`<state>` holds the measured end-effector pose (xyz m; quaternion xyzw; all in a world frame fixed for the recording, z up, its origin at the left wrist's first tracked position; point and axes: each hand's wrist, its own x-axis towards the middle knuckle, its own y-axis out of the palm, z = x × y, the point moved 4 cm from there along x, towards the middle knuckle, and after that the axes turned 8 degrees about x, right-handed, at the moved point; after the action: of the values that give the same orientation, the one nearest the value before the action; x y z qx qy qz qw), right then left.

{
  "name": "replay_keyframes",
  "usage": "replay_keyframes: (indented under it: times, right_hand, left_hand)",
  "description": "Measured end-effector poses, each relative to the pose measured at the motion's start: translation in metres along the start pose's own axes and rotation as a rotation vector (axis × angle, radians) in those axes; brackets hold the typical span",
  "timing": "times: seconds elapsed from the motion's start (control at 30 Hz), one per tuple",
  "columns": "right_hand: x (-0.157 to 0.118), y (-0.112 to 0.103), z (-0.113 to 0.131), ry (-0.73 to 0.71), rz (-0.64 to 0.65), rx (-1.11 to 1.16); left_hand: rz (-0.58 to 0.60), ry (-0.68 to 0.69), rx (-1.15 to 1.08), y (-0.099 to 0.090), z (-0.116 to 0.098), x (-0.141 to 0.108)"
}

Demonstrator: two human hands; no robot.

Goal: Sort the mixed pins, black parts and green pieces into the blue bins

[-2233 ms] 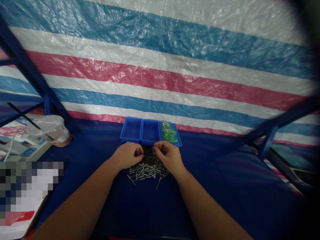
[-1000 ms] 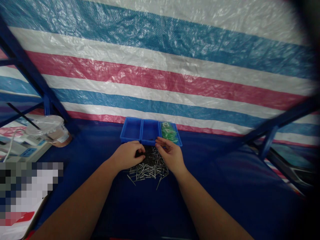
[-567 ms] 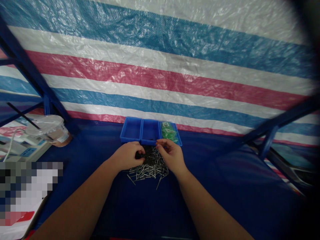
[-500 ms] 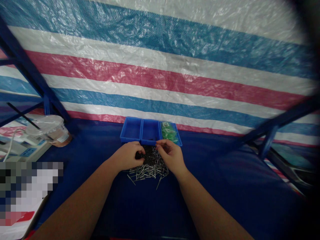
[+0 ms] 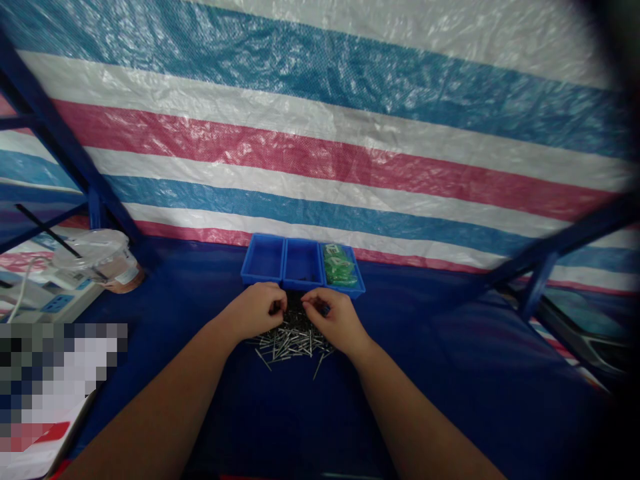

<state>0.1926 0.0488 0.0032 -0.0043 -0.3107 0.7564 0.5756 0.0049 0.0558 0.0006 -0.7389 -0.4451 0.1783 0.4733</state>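
A pile of thin silver metal pins, perhaps nails or rivets (image 5: 295, 341), lies on the blue table, with small dark pieces (image 5: 296, 308) at its far side. Over the pile's left side is my left hand (image 5: 260, 310), fingers curled together; whatever they hold is hidden. My right hand (image 5: 337, 319) hovers over the right side, thumb and fingertips pinched close to the left hand. What sits in that pinch is too small to make out. Just beyond both hands stand joined blue trays: a left tray (image 5: 264, 257), a middle tray (image 5: 303, 261) with a few dark bits, and a right tray (image 5: 359, 287) holding a green packet (image 5: 339, 265).
At the left stand a lidded plastic cup (image 5: 117, 267) with a black straw and a power strip (image 5: 65, 300). A pixelated flat item (image 5: 65, 393) lies nearer. A striped tarp (image 5: 320, 133) hangs behind the table, with blue frame bars (image 5: 45, 127) at both sides.
My right hand has moved left and slightly nearer me, away from the tray edge and towards my left hand. The left hand has barely shifted.
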Motion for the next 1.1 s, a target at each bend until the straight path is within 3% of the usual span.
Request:
replay_keyframes:
  times: [0.27, 0.53, 1.1]
  right_hand:
    - [0.001, 0.000, 0.001, -0.007, 0.051, -0.008]
    - [-0.001, 0.010, -0.002, -0.096, 0.186, -0.187]
    - [0.000, 0.010, -0.003, -0.058, 0.145, -0.192]
  left_hand:
    - [-0.024, -0.046, -0.044, 0.001, 0.004, 0.001]
    - [-0.020, -0.041, -0.054, 0.005, 0.008, 0.000]
    - [-0.008, -0.085, -0.125, 0.004, 0.008, 0.001]
